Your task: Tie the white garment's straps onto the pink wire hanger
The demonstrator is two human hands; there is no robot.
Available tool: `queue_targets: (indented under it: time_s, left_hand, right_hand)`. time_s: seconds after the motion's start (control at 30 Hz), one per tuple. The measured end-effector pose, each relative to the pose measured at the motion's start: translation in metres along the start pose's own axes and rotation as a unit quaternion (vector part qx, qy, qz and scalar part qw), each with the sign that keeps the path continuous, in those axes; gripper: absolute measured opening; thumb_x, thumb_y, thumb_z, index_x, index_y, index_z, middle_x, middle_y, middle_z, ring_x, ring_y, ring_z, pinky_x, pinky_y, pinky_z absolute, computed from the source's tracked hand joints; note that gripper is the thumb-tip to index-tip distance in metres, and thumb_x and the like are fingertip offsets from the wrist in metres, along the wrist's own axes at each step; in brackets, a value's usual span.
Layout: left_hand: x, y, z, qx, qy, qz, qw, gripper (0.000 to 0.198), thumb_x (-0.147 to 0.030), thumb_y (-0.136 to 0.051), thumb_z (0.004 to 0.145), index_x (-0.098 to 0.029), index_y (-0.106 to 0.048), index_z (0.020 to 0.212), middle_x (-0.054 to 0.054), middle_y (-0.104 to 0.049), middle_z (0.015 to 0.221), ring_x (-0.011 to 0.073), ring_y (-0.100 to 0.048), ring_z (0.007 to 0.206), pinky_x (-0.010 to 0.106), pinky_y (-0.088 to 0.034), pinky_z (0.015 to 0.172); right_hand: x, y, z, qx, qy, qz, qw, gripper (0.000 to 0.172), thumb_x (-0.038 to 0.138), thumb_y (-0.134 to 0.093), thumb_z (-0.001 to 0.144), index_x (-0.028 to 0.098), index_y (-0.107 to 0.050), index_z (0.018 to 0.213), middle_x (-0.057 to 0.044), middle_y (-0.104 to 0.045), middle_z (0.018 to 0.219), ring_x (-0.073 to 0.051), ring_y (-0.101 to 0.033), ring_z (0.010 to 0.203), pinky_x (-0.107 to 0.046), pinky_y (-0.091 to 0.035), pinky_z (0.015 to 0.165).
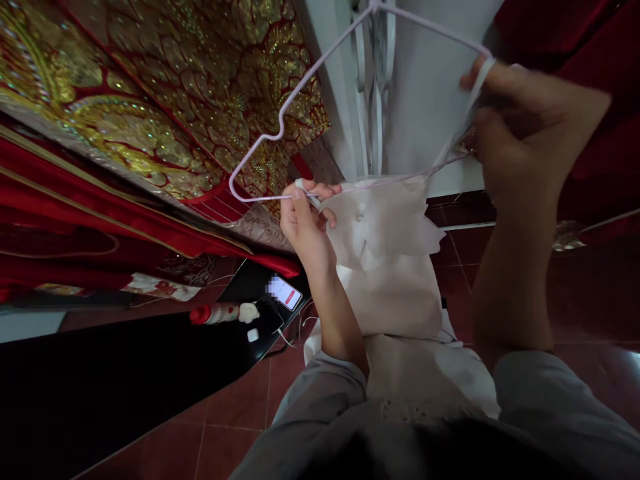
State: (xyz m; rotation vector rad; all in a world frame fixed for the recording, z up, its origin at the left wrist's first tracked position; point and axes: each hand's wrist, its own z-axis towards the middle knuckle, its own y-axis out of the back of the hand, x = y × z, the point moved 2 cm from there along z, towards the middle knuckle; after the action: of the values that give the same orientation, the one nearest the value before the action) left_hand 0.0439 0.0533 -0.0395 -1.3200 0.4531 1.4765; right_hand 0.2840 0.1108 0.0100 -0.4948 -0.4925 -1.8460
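Observation:
A pale lilac wire hanger [320, 64] spans the space ahead of me, its lower bar slanting up to the right. My left hand [307, 223] is closed round that bar near its left end, with a piece of white strap between the fingers. At the hanger's right corner my right hand [525, 127], slightly blurred, pinches a white strap [481, 83] that loops over the corner. Below the bar is a cream garment [390, 293] with folds, in front of my body. Whether both straps belong to it I cannot tell.
Red garments with gold sequins [200, 73] hang at the left. A black table [125, 380] holds a lit phone [285, 293], a red-capped bottle [215, 313] and a small white case [253, 335]. White door handles [370, 100] stand ahead. Dark red cloth [595, 47] hangs at the right.

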Motion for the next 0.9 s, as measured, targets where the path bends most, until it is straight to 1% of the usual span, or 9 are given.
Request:
queue_targets:
  time_s: [0.1,0.17,0.27,0.37,0.43,0.5,0.6,0.77,0.9]
  left_hand:
    - [-0.002,0.003,0.000,0.009,0.011,0.011,1.000,0.038,-0.064,-0.058,0.097,-0.026,-0.056,0.096,0.005,-0.067,0.083,0.0205,-0.073,0.090,0.026,-0.036,0.046]
    - [-0.002,0.004,-0.001,0.020,0.012,0.005,1.000,0.035,-0.062,-0.060,0.098,-0.027,-0.057,0.096,0.005,-0.069,0.084,0.0202,-0.073,0.090,0.026,-0.035,0.045]
    - [-0.002,0.002,-0.002,0.021,0.016,-0.006,1.000,0.033,-0.060,-0.058,0.100,-0.027,-0.058,0.097,0.005,-0.068,0.084,0.0198,-0.074,0.091,0.026,-0.034,0.044]
    - [-0.002,-0.003,-0.005,0.004,0.033,0.004,0.999,0.035,-0.060,-0.053,0.103,-0.026,-0.057,0.096,0.005,-0.067,0.084,0.0204,-0.075,0.095,0.026,-0.035,0.045]
    - [-0.001,-0.006,-0.007,-0.001,0.037,0.003,0.999,0.034,-0.059,-0.051,0.104,-0.026,-0.057,0.097,0.006,-0.067,0.084,0.0216,-0.075,0.098,0.025,-0.038,0.048]
    - [0.000,-0.008,-0.009,0.006,0.031,-0.008,0.999,0.032,-0.056,-0.053,0.104,-0.025,-0.058,0.099,0.007,-0.067,0.086,0.0229,-0.075,0.101,0.025,-0.040,0.050]
    - [0.002,-0.006,-0.010,0.021,0.021,-0.015,0.999,0.029,-0.054,-0.058,0.101,-0.025,-0.060,0.101,0.008,-0.071,0.093,0.0247,-0.076,0.103,0.025,-0.043,0.052]
    - [0.010,0.017,-0.003,-0.016,0.007,0.036,0.999,0.026,-0.042,-0.062,0.096,-0.024,-0.067,0.115,0.011,-0.075,0.116,0.0263,-0.075,0.111,0.024,-0.048,0.056]
    - [0.011,0.049,0.008,-0.187,-0.093,0.079,0.975,0.034,-0.023,-0.055,0.088,-0.021,-0.069,0.118,0.012,-0.073,0.128,0.0259,-0.072,0.119,0.024,-0.049,0.061]
  right_hand:
    - [-0.028,0.015,0.008,-0.029,0.096,0.006,0.995,0.068,-0.011,-0.060,0.084,0.032,-0.072,0.135,0.005,-0.075,0.133,-0.021,-0.069,0.131,-0.039,-0.054,0.115]
    - [-0.048,0.030,0.002,-0.100,0.113,-0.006,0.989,0.058,-0.001,-0.071,0.086,0.029,-0.071,0.135,0.003,-0.072,0.138,-0.024,-0.064,0.139,-0.043,-0.044,0.124]
    - [-0.058,0.045,-0.022,-0.266,0.099,-0.026,0.958,0.035,0.022,-0.077,0.087,0.034,-0.079,0.120,0.008,-0.078,0.121,-0.022,-0.071,0.126,-0.041,-0.047,0.117]
    - [-0.040,0.039,-0.048,-0.325,0.107,-0.032,0.939,0.021,0.042,-0.076,0.089,0.042,-0.082,0.109,0.010,-0.079,0.106,-0.017,-0.074,0.111,-0.037,-0.053,0.107]
    - [-0.024,0.026,-0.058,-0.246,0.077,-0.031,0.966,0.026,0.048,-0.078,0.088,0.041,-0.080,0.114,0.004,-0.077,0.108,-0.018,-0.074,0.105,-0.035,-0.058,0.095]
    - [-0.012,0.009,-0.063,-0.093,-0.002,-0.047,0.995,0.035,0.048,-0.081,0.086,0.038,-0.078,0.119,-0.003,-0.074,0.119,-0.018,-0.071,0.093,-0.033,-0.059,0.074]
    - [-0.006,-0.008,-0.071,0.064,-0.100,-0.089,0.989,0.039,0.050,-0.082,0.083,0.033,-0.074,0.116,-0.008,-0.068,0.122,-0.014,-0.058,0.070,-0.035,-0.052,0.058]
    - [-0.009,-0.019,-0.082,0.094,-0.141,-0.106,0.980,0.027,0.043,-0.072,0.089,0.034,-0.070,0.114,-0.008,-0.066,0.121,-0.015,-0.056,0.070,-0.035,-0.050,0.056]
    - [-0.010,-0.027,-0.088,0.082,-0.130,-0.090,0.984,0.029,0.038,-0.073,0.087,0.032,-0.070,0.115,-0.005,-0.065,0.120,-0.013,-0.056,0.070,-0.031,-0.047,0.053]
